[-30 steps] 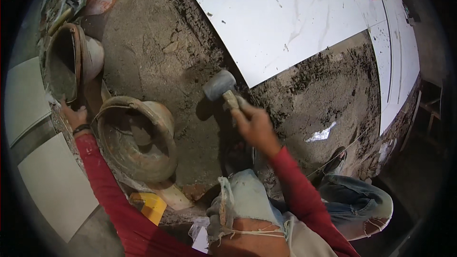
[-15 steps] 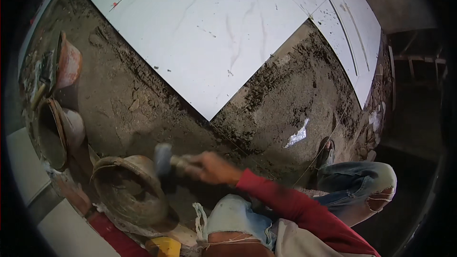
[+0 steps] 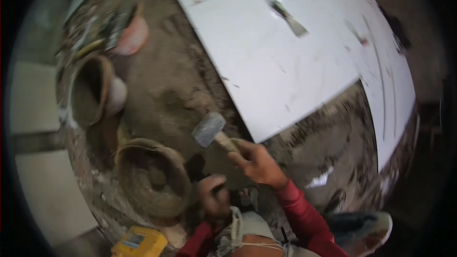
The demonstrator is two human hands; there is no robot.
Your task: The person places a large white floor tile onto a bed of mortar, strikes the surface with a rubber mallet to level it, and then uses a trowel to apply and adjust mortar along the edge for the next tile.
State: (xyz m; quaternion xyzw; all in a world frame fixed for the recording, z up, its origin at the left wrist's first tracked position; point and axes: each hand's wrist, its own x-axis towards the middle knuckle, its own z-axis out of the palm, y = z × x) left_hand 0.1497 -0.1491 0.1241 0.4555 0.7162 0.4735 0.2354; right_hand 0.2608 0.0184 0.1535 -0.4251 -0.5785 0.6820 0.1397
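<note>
My right hand [image 3: 258, 164] grips the wooden handle of a rubber mallet [image 3: 208, 128], its grey head raised near the corner of a large white tile [image 3: 285, 90]. My left hand [image 3: 215, 197] is lower, over dark mortar by my knee and just right of a round, dirty basin [image 3: 176, 166]; motion blurs its fingers, so its grip is unclear. Another basin [image 3: 116, 96] lies tilted on its side farther left. Rough grey mortar [image 3: 162, 66] surrounds the basins and borders the tile.
A reddish container [image 3: 133, 38] with tools sits at upper left, a yellow plastic object [image 3: 138, 242] at bottom left. A scraper [image 3: 295, 26] lies on the white tile. Pale panels [image 3: 52, 185] line the left edge, a further tile strip [image 3: 390, 104] the right.
My left hand has moved from beside the tilted basin rightward to near my knee. The mallet dipped leftward half a second ago and is now higher and farther right. The camera view has also shifted.
</note>
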